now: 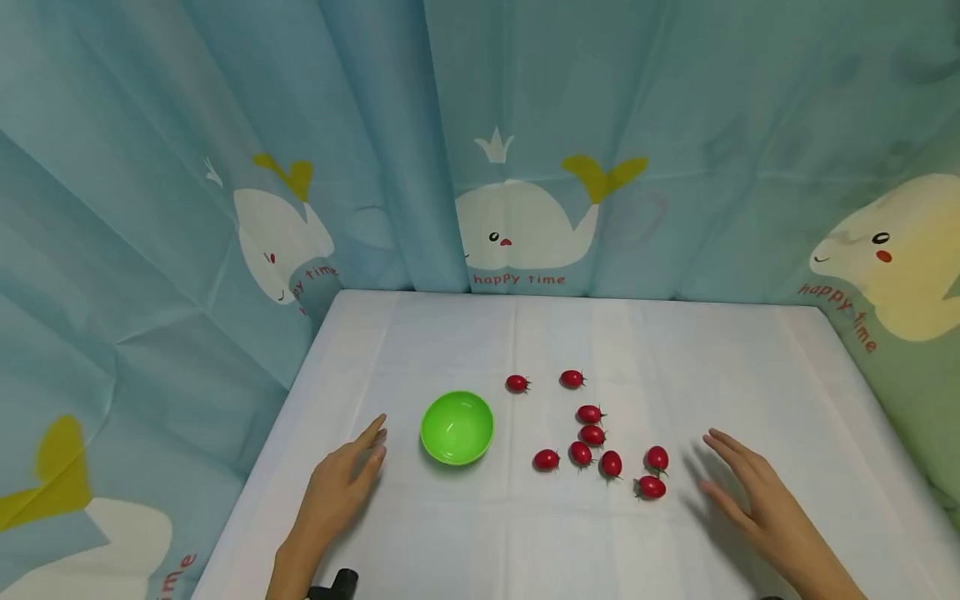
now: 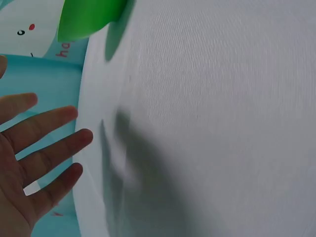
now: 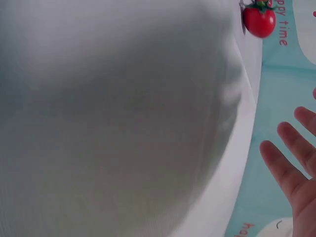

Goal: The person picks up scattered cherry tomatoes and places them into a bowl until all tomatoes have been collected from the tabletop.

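A bright green bowl (image 1: 457, 427) stands upright on the white table, and nothing shows inside it. To its left, my left hand (image 1: 341, 487) hovers with fingers extended and spread, holding nothing; the left wrist view shows the bowl (image 2: 91, 19) beyond the fingers (image 2: 54, 153). Several red cherry tomatoes with green stems lie loose to the right of the bowl, among them one at the back (image 1: 572, 379) and one at the front right (image 1: 651, 487). My right hand (image 1: 750, 492) is held just right of the tomatoes, its fingers straight and apart. One tomato (image 3: 259, 20) appears in the right wrist view.
A white cloth (image 1: 420, 542) covers the table. Blue-green curtains (image 1: 390, 125) printed with whales hang along its back and sides. A black wrist strap piece (image 1: 341, 583) shows near my left forearm.
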Motion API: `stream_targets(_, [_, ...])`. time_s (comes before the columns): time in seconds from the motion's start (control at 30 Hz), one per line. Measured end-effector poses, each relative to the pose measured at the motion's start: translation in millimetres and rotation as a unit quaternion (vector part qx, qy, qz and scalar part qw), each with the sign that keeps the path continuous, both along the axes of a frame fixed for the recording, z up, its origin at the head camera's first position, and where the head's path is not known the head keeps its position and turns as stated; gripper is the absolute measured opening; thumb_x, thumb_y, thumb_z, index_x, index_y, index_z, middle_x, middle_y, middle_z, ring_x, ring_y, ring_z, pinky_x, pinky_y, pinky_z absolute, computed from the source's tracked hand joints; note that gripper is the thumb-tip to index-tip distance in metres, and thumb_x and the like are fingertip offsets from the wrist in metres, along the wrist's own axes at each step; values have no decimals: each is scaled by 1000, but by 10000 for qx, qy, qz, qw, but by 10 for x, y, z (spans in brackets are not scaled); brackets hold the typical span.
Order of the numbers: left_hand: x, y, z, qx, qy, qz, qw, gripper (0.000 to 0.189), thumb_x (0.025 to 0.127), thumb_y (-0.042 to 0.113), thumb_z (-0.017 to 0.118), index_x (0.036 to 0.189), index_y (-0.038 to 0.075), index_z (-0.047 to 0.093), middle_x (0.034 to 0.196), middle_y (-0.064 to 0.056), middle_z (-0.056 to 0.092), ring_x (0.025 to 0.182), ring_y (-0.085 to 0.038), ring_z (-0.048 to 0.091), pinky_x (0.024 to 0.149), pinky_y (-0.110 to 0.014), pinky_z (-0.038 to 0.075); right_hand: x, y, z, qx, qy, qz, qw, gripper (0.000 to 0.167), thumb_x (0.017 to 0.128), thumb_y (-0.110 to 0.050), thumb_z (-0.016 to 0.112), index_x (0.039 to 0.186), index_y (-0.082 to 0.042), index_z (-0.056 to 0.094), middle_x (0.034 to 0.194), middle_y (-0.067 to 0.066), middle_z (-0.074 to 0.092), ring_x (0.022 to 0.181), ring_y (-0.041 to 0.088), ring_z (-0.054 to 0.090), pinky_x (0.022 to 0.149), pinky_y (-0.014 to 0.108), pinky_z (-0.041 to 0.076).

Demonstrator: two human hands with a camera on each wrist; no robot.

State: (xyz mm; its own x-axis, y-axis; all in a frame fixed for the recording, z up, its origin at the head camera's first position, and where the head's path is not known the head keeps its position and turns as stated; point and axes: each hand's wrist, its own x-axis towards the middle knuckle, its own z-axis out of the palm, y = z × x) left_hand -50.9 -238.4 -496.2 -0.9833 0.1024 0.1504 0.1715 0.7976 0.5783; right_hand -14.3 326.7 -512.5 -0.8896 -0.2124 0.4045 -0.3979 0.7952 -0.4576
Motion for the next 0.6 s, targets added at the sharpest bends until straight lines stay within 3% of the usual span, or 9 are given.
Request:
stream_targets(0.27, [-50, 104, -55, 443, -29, -73, 9990, 48, 107, 22, 60, 154, 15, 53, 133, -6, 74, 118, -35, 72, 104, -62, 53, -73, -166, -67, 5, -98, 64, 9999, 75, 76, -5, 90, 144, -3, 58, 141, 20, 60, 142, -18, 25, 113, -5, 13])
stream_targets(0.37, [-64, 142, -66, 525, -61, 1, 9986, 46, 107, 24, 59, 152, 15, 55, 132, -6, 74, 109, -32, 75, 99, -60, 56, -95, -220, -74, 158, -331, -35, 9993, 70, 81, -10, 88, 143, -5, 58, 142, 17, 61, 140, 5, 44, 110, -8, 10])
stream_targets(0.47, [-87, 196, -73, 623, -119, 93, 9979, 44, 108, 24, 58, 151, 13, 57, 130, -7, 75, 110, -31, 75, 93, -53, 60, -109, -253, -73, 345, -502, -120, 9981, 65, 83, -14, 87, 142, -8, 59, 141, 15, 62, 128, 29, 52, 107, -10, 7])
stream_targets(0.6, [-143, 289, -71, 1045, -490, 86, 9933, 45, 109, 26, 54, 152, 13, 55, 133, -9, 73, 118, -32, 72, 92, -44, 62, -134, -264, -73, 454, -566, -148, 9973, 65, 81, -12, 88, 140, -9, 61, 139, 14, 65, 123, 35, 57, 107, -10, 8])
